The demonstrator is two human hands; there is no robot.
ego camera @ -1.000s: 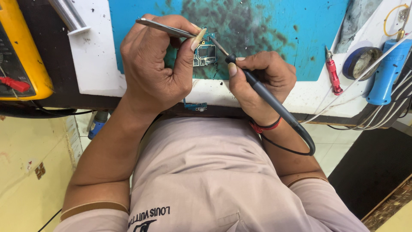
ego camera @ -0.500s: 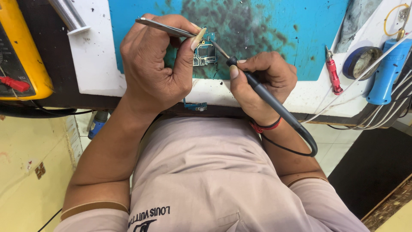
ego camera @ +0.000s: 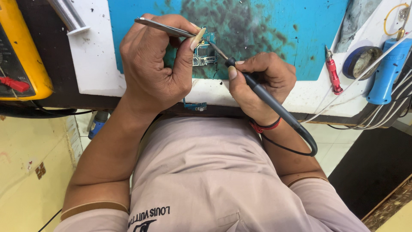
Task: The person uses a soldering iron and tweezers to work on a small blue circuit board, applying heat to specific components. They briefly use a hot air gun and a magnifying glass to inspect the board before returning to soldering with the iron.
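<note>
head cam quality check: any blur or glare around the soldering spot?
Head view: sharp and evenly lit; the circuit board and soldering iron are crisp, no glare; the left hand casts only a soft shadow on the blue mat; edges curve slightly.

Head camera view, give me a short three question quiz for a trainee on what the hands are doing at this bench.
1. True or false: the right hand holds the soldering iron with its tip at the small circuit board.
2. What does the left hand hold? A) a red screwdriver B) metal tweezers C) a roll of tape
3. Fill in: the circuit board lies on a ____-coloured mat.

Key
1. True.
2. B; the red screwdriver lies untouched to the right of the mat.
3. Blue.
</note>
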